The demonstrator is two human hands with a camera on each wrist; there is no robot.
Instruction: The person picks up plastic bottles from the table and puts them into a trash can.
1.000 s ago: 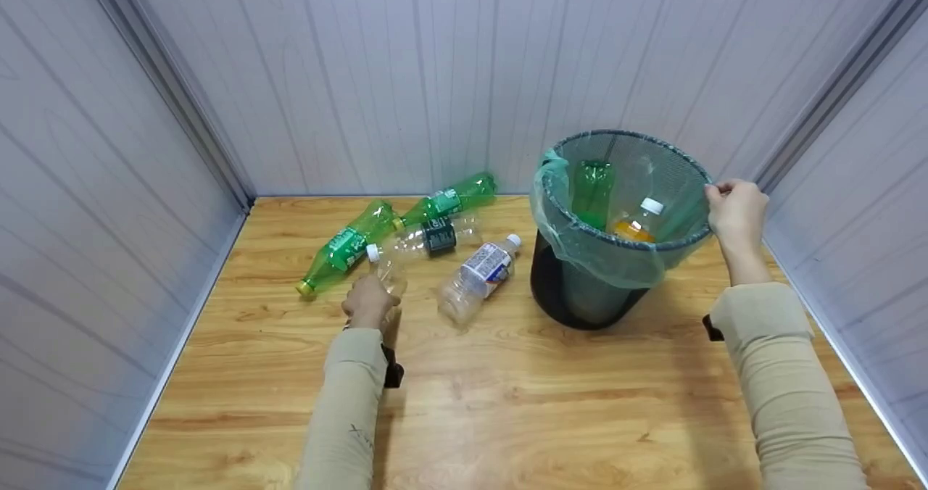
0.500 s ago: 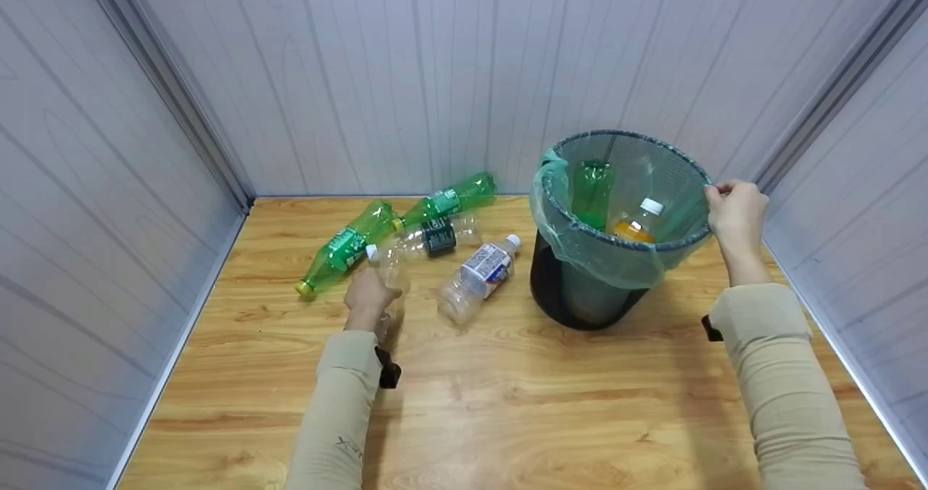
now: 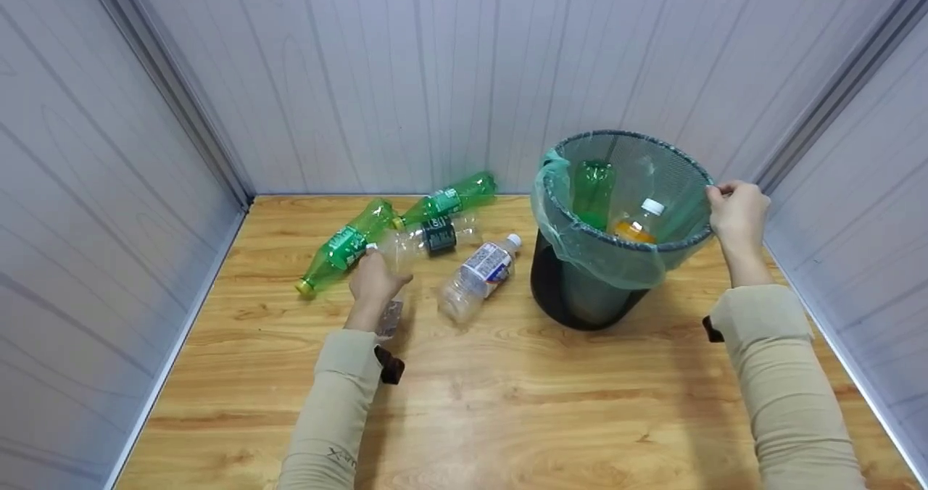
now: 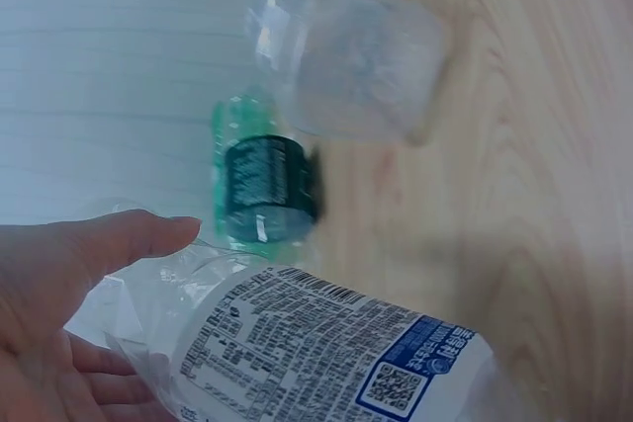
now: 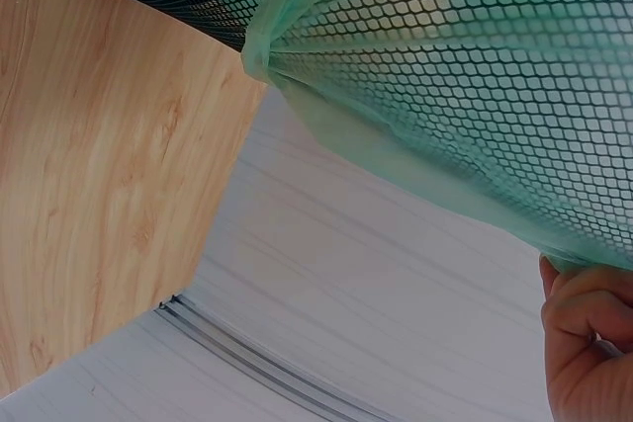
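My left hand [image 3: 375,281] grips a crumpled clear plastic bottle [image 3: 390,320] just above the wooden table [image 3: 507,403]. In the left wrist view its printed label [image 4: 326,348] lies across my palm [image 4: 49,313]. My right hand [image 3: 736,211] pinches the right rim of a black mesh bin [image 3: 580,298], which is lined with a green bag [image 3: 616,258] and tilted toward me. Up close, my right hand's fingers [image 5: 588,338] are curled over the liner and mesh [image 5: 465,56]. Inside the bin lie a green bottle [image 3: 593,189] and an orange-filled bottle [image 3: 638,223].
More bottles lie on the table behind my left hand: two green ones [image 3: 344,247] [image 3: 446,200], a clear one with a dark label [image 3: 438,235] [image 4: 267,190], and a clear one with a white cap [image 3: 480,272] [image 4: 346,56]. Grey panel walls close in three sides.
My left hand has raised the clear bottle off the table and shifted a little to the right and away from me. The right hand and bin have stayed put.
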